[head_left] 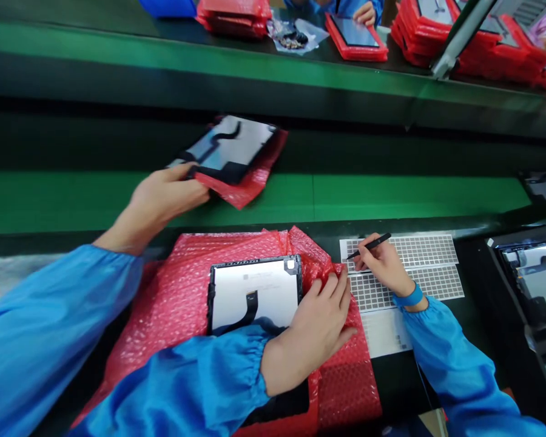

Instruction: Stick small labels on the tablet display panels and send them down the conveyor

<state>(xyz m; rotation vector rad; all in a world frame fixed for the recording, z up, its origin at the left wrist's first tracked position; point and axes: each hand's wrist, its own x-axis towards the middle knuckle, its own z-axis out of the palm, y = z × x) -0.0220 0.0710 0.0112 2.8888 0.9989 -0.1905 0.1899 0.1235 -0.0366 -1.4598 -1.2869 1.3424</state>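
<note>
Where the right hand point(386, 266) pinches, the black tool point(378, 241) protrudes — both ways.

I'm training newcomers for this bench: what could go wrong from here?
The left sleeve might snag the exposed ribbon cable beside it. The pointed tool in the right hand might scratch the gridded sheet. The raised panel, held at one end by a co-worker's hand, might slip.

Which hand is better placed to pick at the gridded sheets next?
The right hand, I'd judge: it holds a slim black tool, tip pointing down at the gridded sheets. The left hand is spread over red bubble wrap at the panel's edge.
</note>
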